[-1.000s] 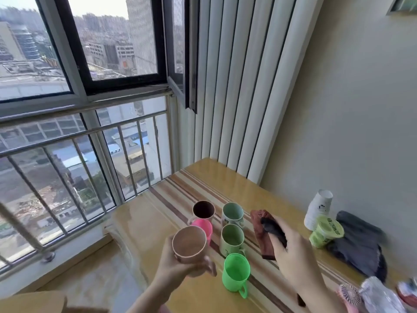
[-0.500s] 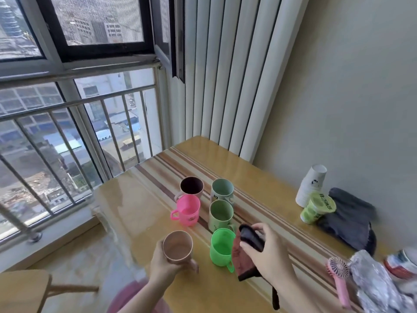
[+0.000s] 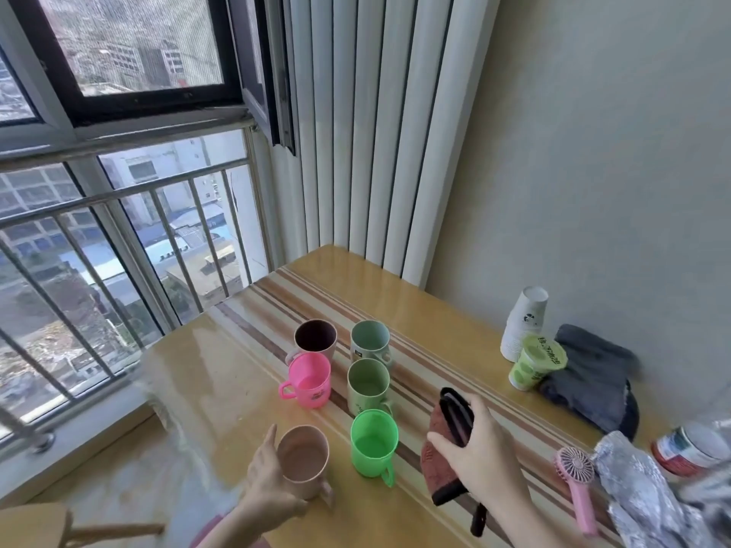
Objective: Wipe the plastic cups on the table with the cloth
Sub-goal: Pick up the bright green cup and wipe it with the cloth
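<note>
Several plastic cups stand in two rows on the wooden table [image 3: 221,381]. My left hand [image 3: 269,480] is wrapped around a beige cup [image 3: 302,456] that rests on the table near the front edge. To its right stands a bright green cup [image 3: 374,441]. Behind them are a pink cup [image 3: 308,379], a pale olive cup [image 3: 368,383], a dark-lined cup [image 3: 315,337] and a grey-green cup [image 3: 370,340]. My right hand [image 3: 480,456] grips a reddish-brown cloth with black trim [image 3: 443,441], right of the green cup.
At the right wall sit a stack of white paper cups [image 3: 524,322], a green sealed cup [image 3: 536,361] and a dark grey cloth [image 3: 593,373]. A pink hand fan [image 3: 575,476], foil wrapping [image 3: 641,492] and a jar [image 3: 688,448] lie at the front right. A window railing [image 3: 118,239] is on the left.
My left hand has lowered the beige cup down onto the table. My right hand with the cloth has moved away to the right of the green cup.
</note>
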`<move>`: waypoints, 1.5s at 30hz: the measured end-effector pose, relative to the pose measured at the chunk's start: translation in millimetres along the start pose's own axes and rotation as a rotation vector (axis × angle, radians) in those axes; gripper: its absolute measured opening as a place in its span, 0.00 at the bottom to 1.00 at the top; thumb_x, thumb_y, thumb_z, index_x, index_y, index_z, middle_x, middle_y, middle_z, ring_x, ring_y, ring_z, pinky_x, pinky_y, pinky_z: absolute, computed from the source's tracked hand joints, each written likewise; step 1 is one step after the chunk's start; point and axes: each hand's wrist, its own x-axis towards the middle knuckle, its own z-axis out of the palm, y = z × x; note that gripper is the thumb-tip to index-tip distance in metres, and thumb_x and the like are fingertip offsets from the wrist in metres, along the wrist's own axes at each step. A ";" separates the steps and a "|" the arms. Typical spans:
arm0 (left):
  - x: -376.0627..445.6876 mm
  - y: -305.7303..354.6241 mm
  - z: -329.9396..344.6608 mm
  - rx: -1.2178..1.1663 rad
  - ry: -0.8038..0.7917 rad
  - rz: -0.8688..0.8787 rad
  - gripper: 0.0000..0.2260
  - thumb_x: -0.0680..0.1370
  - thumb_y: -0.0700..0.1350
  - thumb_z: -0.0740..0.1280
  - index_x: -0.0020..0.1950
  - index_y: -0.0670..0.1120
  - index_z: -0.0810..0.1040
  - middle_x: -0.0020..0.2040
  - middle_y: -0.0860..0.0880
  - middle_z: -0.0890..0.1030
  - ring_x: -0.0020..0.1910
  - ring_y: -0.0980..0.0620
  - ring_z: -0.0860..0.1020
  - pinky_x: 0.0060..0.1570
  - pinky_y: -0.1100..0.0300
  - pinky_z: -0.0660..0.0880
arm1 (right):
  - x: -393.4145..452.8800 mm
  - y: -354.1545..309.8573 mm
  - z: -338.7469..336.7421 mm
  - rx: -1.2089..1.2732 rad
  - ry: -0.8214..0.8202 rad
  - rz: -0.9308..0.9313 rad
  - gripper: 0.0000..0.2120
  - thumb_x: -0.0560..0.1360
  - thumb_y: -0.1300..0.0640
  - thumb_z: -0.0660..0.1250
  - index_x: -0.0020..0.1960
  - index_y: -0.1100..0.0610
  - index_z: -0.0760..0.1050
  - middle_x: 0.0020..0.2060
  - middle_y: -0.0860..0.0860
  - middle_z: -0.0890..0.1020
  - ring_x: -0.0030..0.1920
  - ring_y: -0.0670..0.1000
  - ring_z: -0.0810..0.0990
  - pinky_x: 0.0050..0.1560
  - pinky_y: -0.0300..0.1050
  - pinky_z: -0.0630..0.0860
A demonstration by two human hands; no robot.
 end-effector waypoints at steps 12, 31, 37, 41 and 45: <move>-48.1 102.1 117.1 -0.273 0.138 -0.040 0.55 0.53 0.50 0.84 0.74 0.37 0.62 0.67 0.34 0.68 0.71 0.38 0.63 0.72 0.50 0.59 | 14.1 16.9 0.8 -0.029 0.051 0.000 0.17 0.73 0.56 0.72 0.61 0.55 0.76 0.47 0.48 0.82 0.57 0.55 0.81 0.50 0.39 0.71; -26.7 88.1 169.2 -0.408 0.175 -0.468 0.14 0.71 0.55 0.76 0.56 0.56 0.83 0.63 0.42 0.66 0.64 0.40 0.64 0.67 0.49 0.65 | 12.3 44.8 18.0 0.026 0.037 -0.003 0.08 0.76 0.55 0.69 0.51 0.46 0.73 0.42 0.43 0.82 0.44 0.46 0.79 0.38 0.28 0.72; -30.6 100.5 167.7 -0.455 0.105 -0.429 0.09 0.74 0.55 0.74 0.52 0.56 0.83 0.54 0.47 0.59 0.53 0.47 0.59 0.68 0.49 0.65 | 12.5 50.9 20.7 0.052 0.064 -0.001 0.07 0.76 0.55 0.68 0.52 0.47 0.74 0.42 0.42 0.81 0.44 0.44 0.79 0.39 0.31 0.71; -39.2 107.7 129.6 -0.589 0.209 -0.295 0.03 0.77 0.47 0.73 0.49 0.53 0.83 0.64 0.41 0.65 0.68 0.40 0.63 0.72 0.50 0.60 | 11.2 38.4 15.5 0.102 0.126 -0.043 0.09 0.78 0.59 0.66 0.50 0.47 0.70 0.37 0.38 0.76 0.40 0.44 0.76 0.36 0.25 0.71; -59.5 137.4 60.9 -0.746 0.245 -0.019 0.10 0.72 0.63 0.70 0.37 0.59 0.79 0.59 0.38 0.76 0.62 0.41 0.72 0.62 0.52 0.67 | 7.7 -3.5 2.2 0.258 0.241 -0.125 0.10 0.78 0.63 0.66 0.50 0.47 0.71 0.37 0.41 0.79 0.39 0.45 0.80 0.37 0.22 0.70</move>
